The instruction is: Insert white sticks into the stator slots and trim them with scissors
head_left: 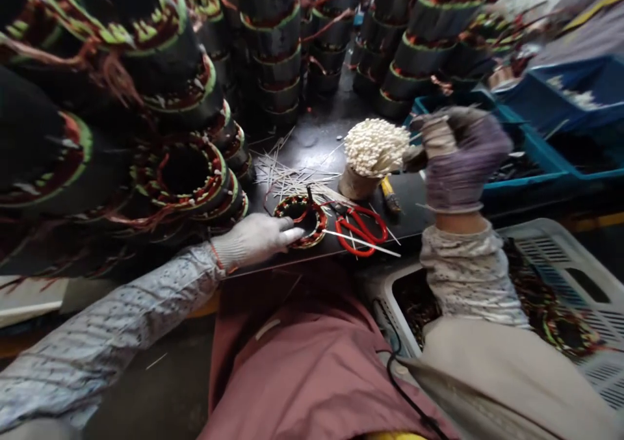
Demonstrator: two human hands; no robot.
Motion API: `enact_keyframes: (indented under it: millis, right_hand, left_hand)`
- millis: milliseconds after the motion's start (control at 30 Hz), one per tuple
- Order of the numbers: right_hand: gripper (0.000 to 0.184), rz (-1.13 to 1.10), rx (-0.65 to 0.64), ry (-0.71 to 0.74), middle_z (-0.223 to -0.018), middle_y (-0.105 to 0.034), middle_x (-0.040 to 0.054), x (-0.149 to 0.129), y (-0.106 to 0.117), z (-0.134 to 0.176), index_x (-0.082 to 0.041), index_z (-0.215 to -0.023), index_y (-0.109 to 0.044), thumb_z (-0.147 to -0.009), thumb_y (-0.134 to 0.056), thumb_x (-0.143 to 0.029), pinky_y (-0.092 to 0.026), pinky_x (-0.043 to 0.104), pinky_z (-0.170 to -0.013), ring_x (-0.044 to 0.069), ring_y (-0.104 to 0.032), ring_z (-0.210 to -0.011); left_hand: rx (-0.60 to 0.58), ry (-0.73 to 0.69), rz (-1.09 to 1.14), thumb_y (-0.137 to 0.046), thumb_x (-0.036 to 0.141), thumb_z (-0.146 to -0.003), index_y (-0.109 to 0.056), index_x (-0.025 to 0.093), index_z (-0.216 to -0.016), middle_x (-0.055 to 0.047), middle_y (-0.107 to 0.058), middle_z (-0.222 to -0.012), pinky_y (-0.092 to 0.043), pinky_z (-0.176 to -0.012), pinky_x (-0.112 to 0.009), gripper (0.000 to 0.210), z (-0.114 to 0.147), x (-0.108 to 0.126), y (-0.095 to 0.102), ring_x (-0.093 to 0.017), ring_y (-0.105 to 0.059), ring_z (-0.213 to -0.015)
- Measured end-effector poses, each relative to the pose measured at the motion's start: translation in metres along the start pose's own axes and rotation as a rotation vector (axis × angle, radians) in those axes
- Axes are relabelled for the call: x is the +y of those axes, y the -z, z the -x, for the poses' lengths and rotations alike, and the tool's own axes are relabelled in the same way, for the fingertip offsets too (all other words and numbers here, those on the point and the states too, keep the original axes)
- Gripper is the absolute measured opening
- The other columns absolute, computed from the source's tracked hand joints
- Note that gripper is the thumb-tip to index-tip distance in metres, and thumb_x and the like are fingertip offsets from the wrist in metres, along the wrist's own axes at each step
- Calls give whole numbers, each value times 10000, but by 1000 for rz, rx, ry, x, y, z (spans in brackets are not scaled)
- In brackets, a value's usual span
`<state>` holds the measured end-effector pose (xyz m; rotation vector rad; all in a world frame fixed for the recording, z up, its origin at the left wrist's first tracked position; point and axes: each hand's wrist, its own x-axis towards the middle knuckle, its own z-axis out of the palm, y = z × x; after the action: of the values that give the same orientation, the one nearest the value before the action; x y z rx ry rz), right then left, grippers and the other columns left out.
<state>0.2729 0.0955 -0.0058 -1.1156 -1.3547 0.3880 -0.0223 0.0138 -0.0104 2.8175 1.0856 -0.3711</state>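
Note:
My left hand point(258, 237), in a white knit glove, grips the near-left rim of a small motor stator point(319, 222) wound with copper wire, fingers reaching over its bore. A black sleeve stands up from the stator, and a thin white strip juts from its right side. My right hand point(465, 154), in a greyish-purple glove, is curled just right of a bundle of white sticks point(375, 147) in a cup point(357, 183). What its fingers hold, if anything, is hidden. Red-handled scissors point(363, 232) lie beside the stator.
Stacked stators point(273, 50) crowd the left and back. Loose white strips point(287, 170) lie behind the small stator. A yellow-handled tool point(390, 196) is by the cup. Blue bins point(517, 164) stand at right, with a white crate point(575, 264) of stators below.

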Motion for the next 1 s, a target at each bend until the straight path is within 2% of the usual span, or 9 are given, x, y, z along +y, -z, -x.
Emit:
enact_keyframes:
  millis: [100, 167, 233, 333, 467, 600, 767, 867, 1000]
  right_hand:
    - [124, -227, 253, 72, -797, -647, 17, -32, 9, 17, -229, -856, -588, -811, -678, -300, -544, 340, -664, 150, -645, -699]
    - [98, -369, 162, 117, -829, -663, -2, -58, 16, 48, -251, -908, -584, -836, -647, -234, -544, 323, -601, 145, -652, -692]
    - [96, -433, -116, 83, -857, -682, 2, -75, 22, 91, -257, -877, -595, -842, -623, -173, -550, 317, -572, 161, -672, -719]
    - [170, -471, -421, -37, -973, -692, 28, -79, 30, 163, -266, -935, -596, -840, -605, -125, -584, 353, -707, 192, -688, -881]
    - [177, -435, -444, -153, -1076, -682, 55, -62, 40, 225, -264, -977, -571, -870, -553, -123, -575, 379, -812, 200, -665, -1001]
    - [119, -424, -463, -141, -1026, -697, 67, -56, 45, 237, -253, -966, -563, -887, -534, -169, -579, 377, -818, 197, -674, -976]
    - [117, -442, -515, -140, -1044, -688, 80, -56, 41, 232, -240, -960, -560, -887, -532, -153, -576, 348, -803, 182, -668, -982]
    - [104, -434, -511, -135, -1034, -689, 74, -50, 26, 229, -236, -933, -569, -883, -543, -148, -571, 320, -787, 168, -667, -971]
    - [48, -427, -455, -40, -1027, -694, 81, -32, -14, 221, -228, -906, -573, -886, -551, -191, -562, 320, -807, 160, -665, -972]
  left_hand:
    - [71, 94, 55, -604, 357, -843, -577, 304, -1242, -69, -645, -1178, -477, -634, -269, 404, 0, 8, -6, -203, -677, -850]
    - [76, 132, 13, -573, 327, -867, -571, 282, -1251, -84, -644, -1187, -490, -662, -288, 387, 0, 16, -4, -214, -674, -879]
    - [89, 100, -61, -515, 217, -891, -568, 264, -1251, -96, -624, -1237, -501, -768, -339, 367, 1, 23, 0, -233, -654, -971]
    - [131, 9, -77, -509, 125, -874, -580, 253, -1232, -80, -572, -1327, -422, -986, -438, 386, -1, 28, 3, -262, -564, -1164]
    - [186, 112, 5, -646, 264, -817, -510, 207, -1319, -127, -591, -1294, -403, -1011, -440, 524, -6, 30, -9, -287, -540, -1199]
    - [283, 133, 33, -561, 286, -877, -574, 257, -1253, -78, -651, -1218, -382, -1010, -461, 378, -6, 32, -22, -264, -555, -1181]
    - [335, 205, 115, -605, 362, -842, -624, 310, -1196, -58, -679, -1138, -432, -930, -390, 358, -5, 30, -22, -233, -597, -1079]
    - [331, 248, 149, -615, 387, -827, -615, 298, -1217, -78, -668, -1118, -450, -894, -385, 400, -5, 31, -18, -246, -606, -1032]
    - [291, 369, 165, -668, 377, -775, -530, 262, -1316, -103, -655, -1120, -468, -874, -397, 570, -7, 33, -16, -277, -600, -1037]
